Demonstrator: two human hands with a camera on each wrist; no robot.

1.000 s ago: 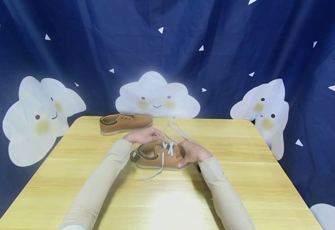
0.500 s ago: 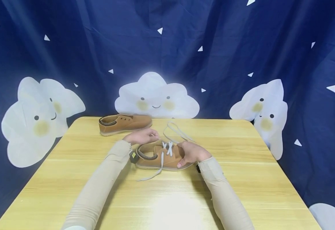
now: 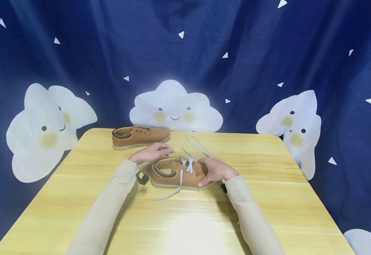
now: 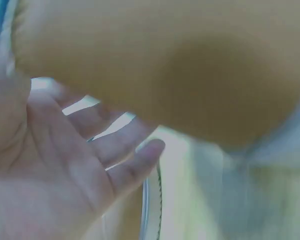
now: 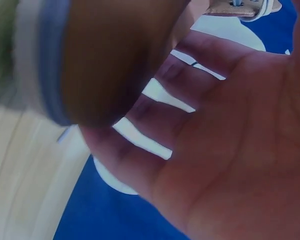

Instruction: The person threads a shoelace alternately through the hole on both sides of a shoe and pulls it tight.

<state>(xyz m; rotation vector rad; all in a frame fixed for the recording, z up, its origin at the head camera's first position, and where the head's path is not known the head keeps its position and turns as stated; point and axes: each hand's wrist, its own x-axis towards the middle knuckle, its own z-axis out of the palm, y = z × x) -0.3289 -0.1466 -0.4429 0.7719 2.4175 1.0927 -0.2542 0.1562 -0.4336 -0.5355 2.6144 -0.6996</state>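
Note:
A brown lace-up shoe (image 3: 188, 176) lies on the table with its toe to the right. Its white shoelace (image 3: 190, 164) crosses over the tongue; one end trails down the near side onto the table, the rest loops behind. My right hand (image 3: 217, 170) grips the toe, thumb on the near side. In the right wrist view its fingers curve behind the blurred toe (image 5: 110, 60). My left hand (image 3: 152, 152) hovers just behind the heel opening with loosely bent fingers and nothing in them. The left wrist view shows its spread fingers beyond the shoe's heel (image 4: 140, 65).
A second brown shoe (image 3: 141, 138), with bare eyelets, stands at the back left of the wooden table (image 3: 255, 212). A dark blue curtain (image 3: 201, 63) with white clouds hangs behind the table and along both sides.
My left hand has drawn away to the left from beside the shoe's tongue, and its curled fingers have loosened. The right hand keeps its hold on the toe.

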